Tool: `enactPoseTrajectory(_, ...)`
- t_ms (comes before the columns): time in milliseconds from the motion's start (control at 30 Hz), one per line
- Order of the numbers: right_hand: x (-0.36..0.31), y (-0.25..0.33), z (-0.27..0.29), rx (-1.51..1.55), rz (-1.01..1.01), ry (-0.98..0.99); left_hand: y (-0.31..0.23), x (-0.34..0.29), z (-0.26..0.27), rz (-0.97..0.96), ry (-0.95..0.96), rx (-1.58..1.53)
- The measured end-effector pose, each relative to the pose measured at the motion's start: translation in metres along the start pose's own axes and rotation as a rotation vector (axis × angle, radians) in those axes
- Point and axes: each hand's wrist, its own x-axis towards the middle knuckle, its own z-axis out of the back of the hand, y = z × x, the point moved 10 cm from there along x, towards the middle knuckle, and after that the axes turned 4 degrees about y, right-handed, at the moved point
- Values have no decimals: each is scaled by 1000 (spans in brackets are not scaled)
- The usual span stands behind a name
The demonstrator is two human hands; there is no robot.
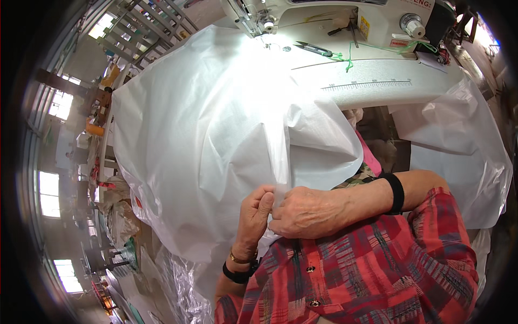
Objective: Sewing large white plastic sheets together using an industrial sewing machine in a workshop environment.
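Observation:
A large sheet of glossy white plastic-like material (178, 140) spreads over the sewing table and hangs toward my lap. My left hand (254, 213) pinches its near edge between thumb and fingers. Right beside it, my right hand (310, 211) is closed in a fist on the same edge, touching the left. From both hands a narrow gathered fold (277, 148) runs away toward the sewing machine (324, 27). Strong lamp light washes out the sheet below the needle area (264, 40), so where it meets the presser foot is unclear.
Thread snips (314, 49) and green thread (349, 59) lie on the machine bed, behind a printed ruler scale (372, 83). More white sheeting (453, 151) drapes at the right. Crumpled clear plastic (186, 286) hangs at lower left; a slatted rack (143, 29) stands at far left.

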Motion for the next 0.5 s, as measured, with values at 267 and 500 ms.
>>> enactPoseTrajectory(267, -8, -8, 23, 31, -3, -243, -1, 10, 8, 18, -68, -29)
enactPoseTrajectory(500, -57, -123, 44, 370, -698, -1151, -115, -23, 33, -354, -401, 903)
